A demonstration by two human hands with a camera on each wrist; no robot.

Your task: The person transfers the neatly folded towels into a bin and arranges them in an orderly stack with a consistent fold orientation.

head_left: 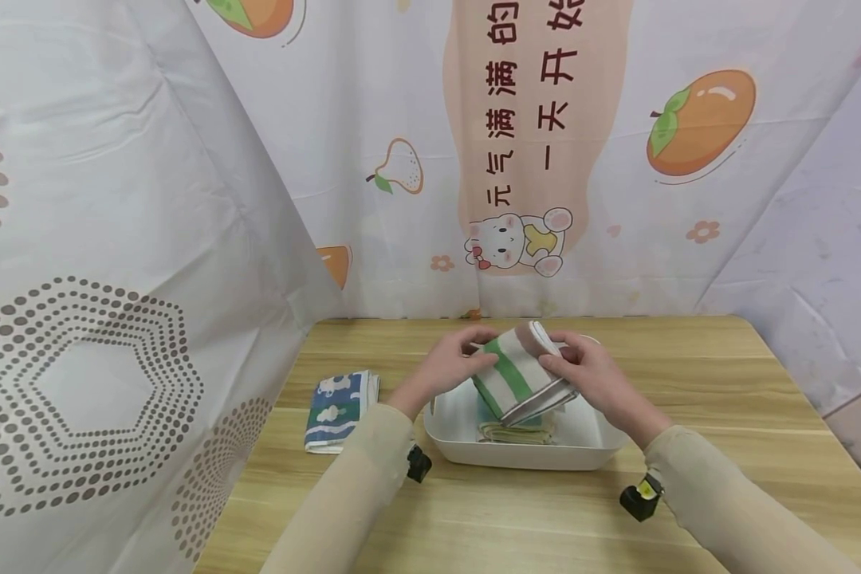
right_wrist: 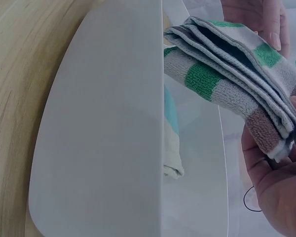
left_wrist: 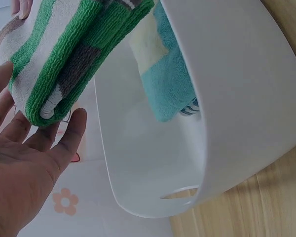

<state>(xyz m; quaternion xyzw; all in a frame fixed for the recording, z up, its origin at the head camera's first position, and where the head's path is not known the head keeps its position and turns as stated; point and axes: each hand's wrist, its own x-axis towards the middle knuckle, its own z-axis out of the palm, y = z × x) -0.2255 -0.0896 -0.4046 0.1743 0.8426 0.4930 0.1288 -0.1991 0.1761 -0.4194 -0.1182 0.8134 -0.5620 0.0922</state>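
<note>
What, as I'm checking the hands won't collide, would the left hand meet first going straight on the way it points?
The striped towel, which the left hand already holds at one side. Past it, perhaps the right hand at the other side, though depth is unclear.

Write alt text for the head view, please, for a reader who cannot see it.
A person's left hand and right hand hold a folded green, white and brown striped towel over a rounded white bin with folded pale cloth inside, on a wood-grain table. A folded blue-and-green patterned towel lies left of the bin.
</note>
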